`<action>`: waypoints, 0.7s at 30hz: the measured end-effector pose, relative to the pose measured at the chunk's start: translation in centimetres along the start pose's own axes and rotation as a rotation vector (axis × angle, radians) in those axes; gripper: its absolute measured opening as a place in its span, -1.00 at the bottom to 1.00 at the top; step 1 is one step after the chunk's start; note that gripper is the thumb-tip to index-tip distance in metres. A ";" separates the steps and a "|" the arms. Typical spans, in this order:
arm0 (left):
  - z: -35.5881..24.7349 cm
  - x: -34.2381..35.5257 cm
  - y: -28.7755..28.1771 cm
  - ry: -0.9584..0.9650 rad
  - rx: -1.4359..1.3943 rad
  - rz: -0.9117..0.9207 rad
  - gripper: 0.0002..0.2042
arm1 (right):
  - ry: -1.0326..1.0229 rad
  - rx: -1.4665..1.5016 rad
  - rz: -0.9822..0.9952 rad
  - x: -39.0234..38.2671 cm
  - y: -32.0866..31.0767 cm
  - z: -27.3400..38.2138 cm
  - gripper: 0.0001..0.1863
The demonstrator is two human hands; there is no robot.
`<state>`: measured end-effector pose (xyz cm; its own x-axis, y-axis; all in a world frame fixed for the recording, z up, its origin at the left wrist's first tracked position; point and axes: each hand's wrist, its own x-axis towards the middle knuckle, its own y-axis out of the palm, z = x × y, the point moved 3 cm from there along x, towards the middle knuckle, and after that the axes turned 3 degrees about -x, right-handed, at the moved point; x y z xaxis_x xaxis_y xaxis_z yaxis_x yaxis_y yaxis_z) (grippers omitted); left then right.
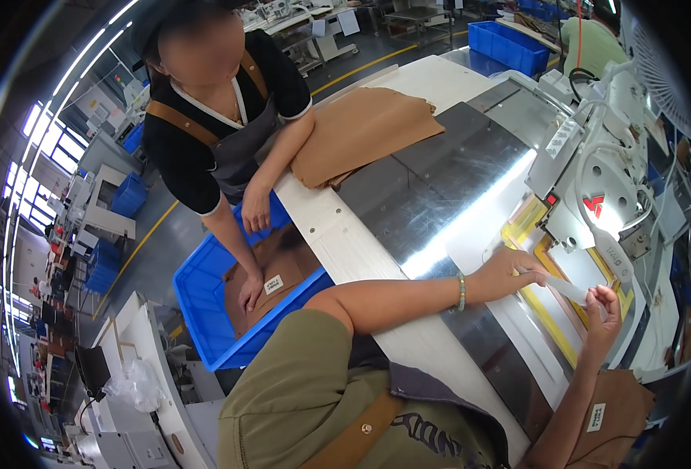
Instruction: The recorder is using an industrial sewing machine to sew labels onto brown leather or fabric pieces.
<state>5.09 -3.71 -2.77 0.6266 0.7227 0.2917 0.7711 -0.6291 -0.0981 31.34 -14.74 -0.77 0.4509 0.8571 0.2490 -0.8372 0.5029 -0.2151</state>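
Note:
My left hand (510, 275) is closed on one end of a pale translucent strip (558, 287), and my right hand (602, 313) pinches the other end. Both are over a yellow-edged template frame (558, 332) on the machine bed, beneath the head of a white industrial sewing machine (599, 184). A bracelet (462, 291) circles my left wrist. Below my right forearm, at the lower right, lies a brown piece (623, 402) with a white label.
A co-worker (189, 133) leans at the table's left, one hand (250, 295) on brown pieces in a blue bin (209, 352). Stacked brown sheets (361, 129) lie on the white tabletop beside a dark metal plate (416, 203). Another blue bin (502, 47) stands behind, near a person in green (592, 43).

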 end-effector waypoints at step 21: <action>-0.3 -1.4 1.6 0.407 0.231 0.073 -0.93 | -0.760 -0.671 0.308 -3.9 6.5 5.8 -0.53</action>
<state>5.44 -5.85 -3.02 0.6207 0.4787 0.6210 0.7604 -0.5605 -0.3280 22.36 -15.44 2.37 -0.2583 0.7795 0.5707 -0.4356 0.4333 -0.7890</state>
